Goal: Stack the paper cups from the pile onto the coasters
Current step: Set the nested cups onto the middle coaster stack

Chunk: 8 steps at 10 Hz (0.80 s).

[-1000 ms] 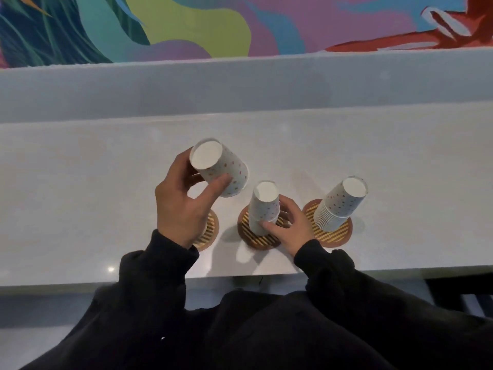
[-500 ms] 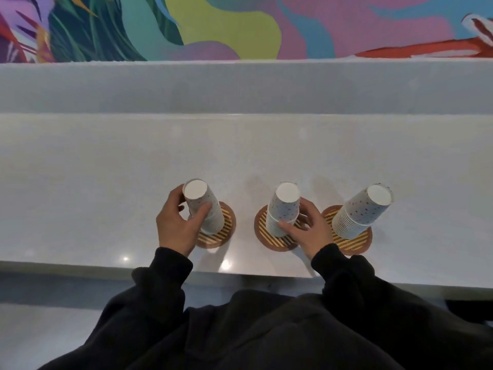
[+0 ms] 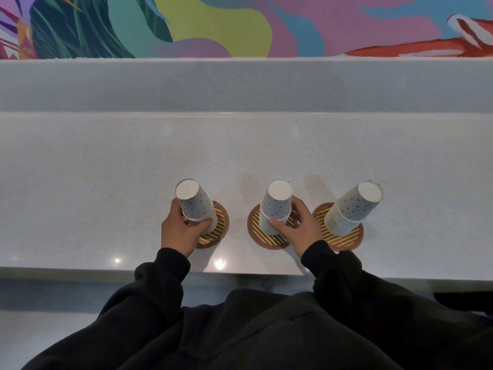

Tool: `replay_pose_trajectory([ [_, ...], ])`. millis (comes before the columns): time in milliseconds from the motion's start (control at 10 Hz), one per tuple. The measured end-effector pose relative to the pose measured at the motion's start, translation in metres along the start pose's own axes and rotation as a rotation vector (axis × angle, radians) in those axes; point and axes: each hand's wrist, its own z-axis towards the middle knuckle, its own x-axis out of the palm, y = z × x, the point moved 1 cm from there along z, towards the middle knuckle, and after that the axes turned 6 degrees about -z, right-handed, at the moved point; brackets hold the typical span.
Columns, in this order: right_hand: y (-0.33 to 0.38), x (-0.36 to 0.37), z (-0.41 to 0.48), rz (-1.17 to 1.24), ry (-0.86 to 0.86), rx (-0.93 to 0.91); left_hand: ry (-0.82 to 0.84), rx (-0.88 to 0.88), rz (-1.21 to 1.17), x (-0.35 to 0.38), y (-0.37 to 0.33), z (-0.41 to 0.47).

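My left hand (image 3: 181, 231) was wrapped round the left stack (image 3: 196, 206) of cups, low down, with my thumb on the near side. My right hand (image 3: 298, 228) was wrapped round the bottom of the middle stack (image 3: 276, 206) in the same way. Both stacks stood upside down. One was on the left coaster (image 3: 221, 228) and one on the middle coaster (image 3: 254, 231). The right stack (image 3: 352, 209) stood on the right coaster (image 3: 349, 241), and no hand touched it. All three were in a row near the front edge of the tabletop (image 3: 106, 196).

I think these paper cups were very light. Their walls looked thin, so a hard squeeze would squash them. The best place to hold was low, near the rims, where many cups sat inside each other and made the stack stiff. The top cup was on its own and would be soft. A tall, light stack could tip over from a small bump. The cups fit snugly, so two might stick and lift together.
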Motion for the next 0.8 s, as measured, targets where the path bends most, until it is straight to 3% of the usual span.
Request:
replay_pose_trajectory([
  [600,0.005,-0.001,-0.004,-0.022,0.006,0.024,0.023,0.012,0.011,0.002,0.004,0.001],
  [800,0.012,-0.012,-0.007,-0.046,-0.015,-0.007,-0.003,0.155,-0.070,-0.009,-0.020,-0.005],
])
